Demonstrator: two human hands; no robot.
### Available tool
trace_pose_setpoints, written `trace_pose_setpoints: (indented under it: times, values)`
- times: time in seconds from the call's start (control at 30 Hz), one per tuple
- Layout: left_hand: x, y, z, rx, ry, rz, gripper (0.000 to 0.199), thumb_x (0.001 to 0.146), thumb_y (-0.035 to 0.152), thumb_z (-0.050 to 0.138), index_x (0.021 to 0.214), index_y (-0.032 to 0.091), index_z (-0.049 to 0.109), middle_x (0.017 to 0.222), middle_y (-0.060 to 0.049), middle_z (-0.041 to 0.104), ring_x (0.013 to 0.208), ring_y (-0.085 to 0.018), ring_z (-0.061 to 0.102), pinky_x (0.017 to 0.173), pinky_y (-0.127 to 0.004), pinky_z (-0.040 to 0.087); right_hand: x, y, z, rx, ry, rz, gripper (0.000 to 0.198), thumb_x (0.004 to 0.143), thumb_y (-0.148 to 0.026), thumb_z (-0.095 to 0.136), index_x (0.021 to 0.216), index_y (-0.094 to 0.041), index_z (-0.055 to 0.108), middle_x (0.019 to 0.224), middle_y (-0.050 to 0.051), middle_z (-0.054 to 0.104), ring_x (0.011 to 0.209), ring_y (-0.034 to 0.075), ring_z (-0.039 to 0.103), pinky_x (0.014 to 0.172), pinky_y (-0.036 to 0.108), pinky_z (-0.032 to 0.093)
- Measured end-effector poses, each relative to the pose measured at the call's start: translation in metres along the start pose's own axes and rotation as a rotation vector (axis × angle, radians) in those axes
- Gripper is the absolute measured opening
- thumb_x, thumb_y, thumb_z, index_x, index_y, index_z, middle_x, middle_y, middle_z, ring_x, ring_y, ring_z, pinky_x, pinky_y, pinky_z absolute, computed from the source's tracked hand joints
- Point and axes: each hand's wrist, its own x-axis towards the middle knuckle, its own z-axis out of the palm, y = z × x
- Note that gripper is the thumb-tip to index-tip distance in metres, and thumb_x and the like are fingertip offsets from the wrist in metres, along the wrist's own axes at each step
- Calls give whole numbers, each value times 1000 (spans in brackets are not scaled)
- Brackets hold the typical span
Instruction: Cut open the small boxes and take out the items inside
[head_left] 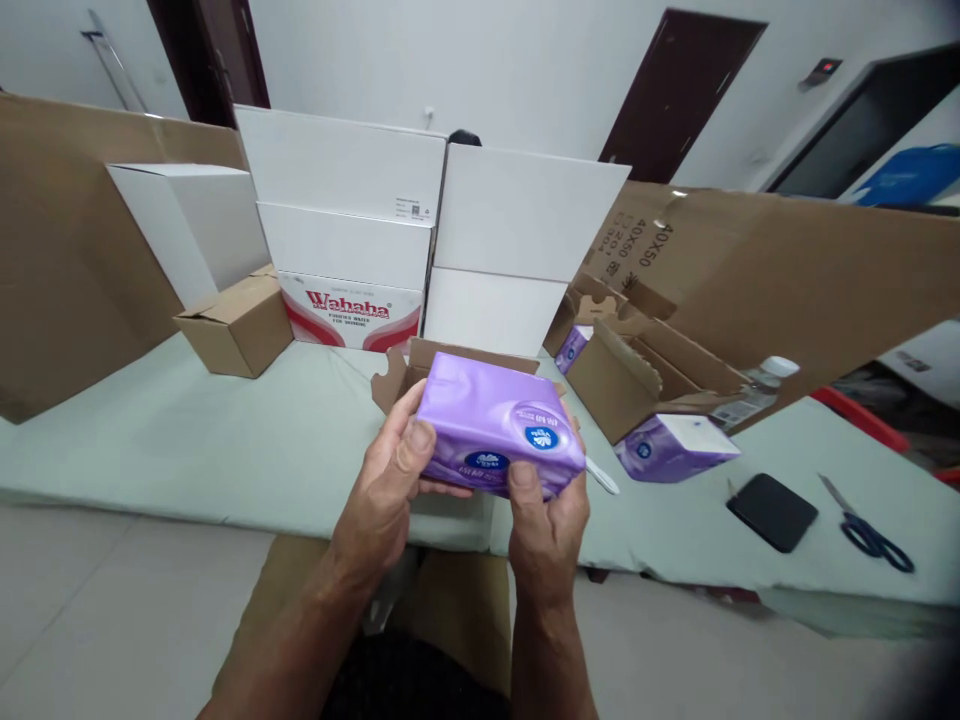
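Both hands hold one purple tissue pack (499, 435) above the near edge of the table (225, 450). The left hand (390, 490) clamps the pack's left end, thumb on top and fingers curled beneath; the right hand (547, 520) clamps the near right corner, thumb pressed on the front face. Directly behind the pack stands a small open brown carton (420, 365), its flaps up and its interior hidden by the pack. To the right, a larger open brown carton (645, 375) lies on its side, with a second purple pack (675, 447) just in front of it and a third purple pack (573, 347) partly visible behind its flap. A clear water bottle (754, 395) with a white cap lies beside that carton. Farther right on the cloth are a black flat case (772, 512) and blue-handled scissors (870, 530), well apart from the hands. On the left sits a closed small brown box (236, 325). White cartons (345, 230) are stacked at the back, one printed "Wahaha". Large brown cardboard sheets (67, 260) lean at both sides. The table carries a pale green cloth; the floor is light tile, the walls white, with two dark doors (675, 90). Count: three purple packs, three brown cartons, one bottle, one pair of scissors.
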Motion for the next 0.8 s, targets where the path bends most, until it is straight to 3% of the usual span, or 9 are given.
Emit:
trace_pose_setpoints:
  times: [0.3,0.43,0.53,0.6,0.67,0.73,0.8]
  values:
    - [-3,-4,0,-24,44,40,67,87,59,73,141,21,61,129,-12,72,118,-34,69,93,-41,61,-12,-8,-7,-185,15,-71,73,95,-47,63,161,-27,38,161,13,46,143,35,49,116,57,43]
    - [-1,-4,1,-81,117,37,59,85,48,77,135,20,65,117,-9,76,112,-33,72,91,-40,61,-14,-4,-12,-230,-42,-126,75,96,-49,62,162,-26,36,160,15,45,147,36,45,117,62,40]
    - [-1,-4,-3,-107,182,68,59,83,45,77,134,17,65,110,-9,77,106,-31,74,86,-38,62,-16,5,-27,-145,-19,-254,65,96,-53,62,154,-27,50,159,14,46,147,36,43,110,58,48]
    - [-2,-2,-6,-108,216,102,61,82,43,78,135,17,65,109,-9,77,101,-28,74,82,-35,62,-16,13,-44,-179,112,-268,49,95,-46,66,141,-28,64,144,12,59,132,32,57,100,49,55]
    - [-2,-1,-8,-105,233,127,62,81,41,78,137,19,64,109,-8,77,94,-25,75,76,-31,61,-15,20,-62,-327,177,-178,37,94,-36,70,130,-27,70,116,8,70,103,23,68,89,40,57]
    - [-1,1,-8,-99,237,132,63,81,41,79,138,20,63,109,-7,76,88,-22,74,70,-28,60,-10,25,-76,-489,61,-58,38,92,-34,71,129,-26,71,95,3,70,79,17,65,79,35,57]
    - [0,1,-7,-88,237,127,64,80,42,79,139,20,62,110,-7,76,86,-21,73,67,-27,58,-3,28,-85,-585,-123,27,49,90,-38,71,137,-26,65,90,2,69,69,15,62,68,30,55]
